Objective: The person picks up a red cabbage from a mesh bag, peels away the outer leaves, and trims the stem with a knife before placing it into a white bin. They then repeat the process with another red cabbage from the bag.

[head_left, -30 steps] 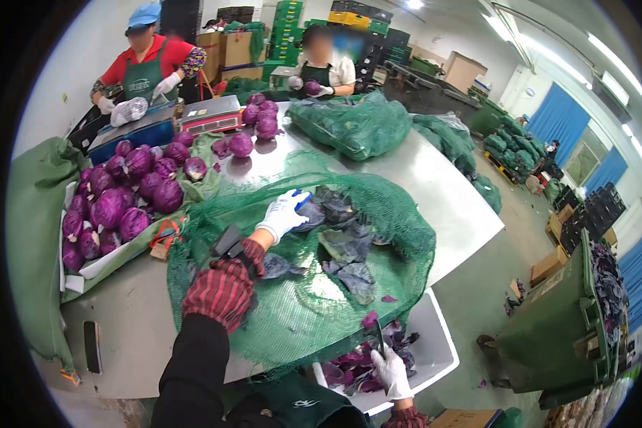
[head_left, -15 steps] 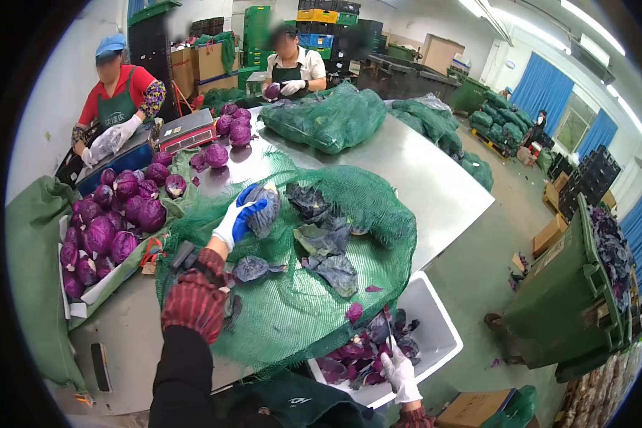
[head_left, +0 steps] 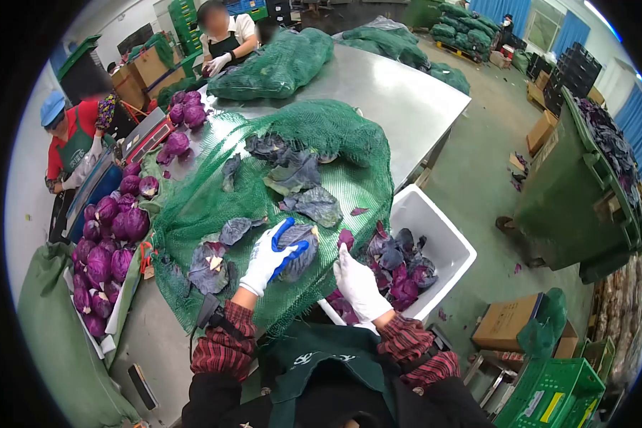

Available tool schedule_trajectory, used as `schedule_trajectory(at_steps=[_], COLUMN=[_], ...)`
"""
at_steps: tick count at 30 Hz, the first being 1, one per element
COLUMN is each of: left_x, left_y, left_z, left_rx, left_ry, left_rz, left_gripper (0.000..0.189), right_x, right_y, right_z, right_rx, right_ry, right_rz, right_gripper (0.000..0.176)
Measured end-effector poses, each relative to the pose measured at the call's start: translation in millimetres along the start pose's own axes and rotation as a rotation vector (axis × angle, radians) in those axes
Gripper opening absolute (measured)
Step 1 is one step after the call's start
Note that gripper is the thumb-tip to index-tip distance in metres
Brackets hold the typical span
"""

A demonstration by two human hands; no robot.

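Observation:
My left hand [head_left: 269, 258], in a white glove with blue fingers, is closed around a cabbage [head_left: 298, 251] with dull, dark outer leaves, low over the green mesh sack [head_left: 264, 203]. My right hand [head_left: 360, 285], in a white glove, is beside it on the right, fingers closed and pointing up. The knife it held a moment ago is mostly hidden by the glove. Loose cabbage leaves [head_left: 314, 207] lie on the mesh, with another trimmed leafy piece [head_left: 210, 267] left of my left hand. Below my right hand, a white foam box [head_left: 442, 274] holds purple leaves.
Peeled purple cabbages [head_left: 107, 242] are heaped at the left. A filled mesh sack [head_left: 278, 64] lies on the metal table [head_left: 414, 93]. Two co-workers stand across and left. A green waste bin [head_left: 560, 192] and a cardboard box [head_left: 506, 321] stand at the right.
My left hand has brought the cabbage down and nearer to me. My right hand has risen from the foam box to beside the cabbage. The view has tilted down.

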State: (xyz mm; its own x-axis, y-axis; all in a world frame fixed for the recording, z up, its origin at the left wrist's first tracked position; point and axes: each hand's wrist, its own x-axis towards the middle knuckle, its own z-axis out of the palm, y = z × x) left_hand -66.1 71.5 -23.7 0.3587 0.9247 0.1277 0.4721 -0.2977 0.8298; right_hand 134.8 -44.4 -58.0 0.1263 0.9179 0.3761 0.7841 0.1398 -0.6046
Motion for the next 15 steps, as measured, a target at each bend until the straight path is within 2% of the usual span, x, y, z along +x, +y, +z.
schedule_trajectory(at_steps=[1, 2, 3, 4, 5, 7, 9, 11, 13, 15], left_x=[4, 8, 11, 15, 18, 21, 17, 14, 13, 16], left_y=[0, -1, -2, -6, -11, -6, 24, 14, 14, 21], left_z=[1, 0, -1, -2, -1, -2, -1, 2, 5, 4], left_rx=[0.003, -0.126, -0.252, -0.246, -0.201, -0.158, 0.275, 0.217, 0.293, 0.307], left_ry=[-0.002, -0.052, -0.102, -0.103, -0.114, -0.13, -0.058, -0.012, 0.02, 0.02], left_rz=[0.002, -0.08, -0.162, -0.162, -0.14, -0.121, -0.097, -0.044, 0.033, -0.008], left_gripper=[0.072, 0.068, 0.064, 0.064, 0.064, 0.064, 0.059, 0.064, 0.064, 0.064], right_x=[2, 4, 6, 8, 9, 9, 15, 19, 25, 30], right_y=[0, 1, 1, 0, 1, 6, 7, 11, 13, 10], right_z=[5, 9, 13, 18, 25, 38, 37, 39, 41, 36], right_rx=[0.001, 0.004, -0.002, -0.008, -0.004, 0.006, -0.016, -0.038, -0.073, -0.067], right_ry=[0.005, 0.007, 0.019, 0.031, 0.034, 0.065, -0.003, -0.071, -0.109, -0.129], right_rz=[-0.005, -0.004, -0.037, -0.069, -0.066, -0.025, 0.005, 0.035, -0.012, -0.018], right_gripper=[0.053, 0.053, 0.046, 0.039, 0.039, 0.021, 0.015, 0.011, 0.011, 0.011])
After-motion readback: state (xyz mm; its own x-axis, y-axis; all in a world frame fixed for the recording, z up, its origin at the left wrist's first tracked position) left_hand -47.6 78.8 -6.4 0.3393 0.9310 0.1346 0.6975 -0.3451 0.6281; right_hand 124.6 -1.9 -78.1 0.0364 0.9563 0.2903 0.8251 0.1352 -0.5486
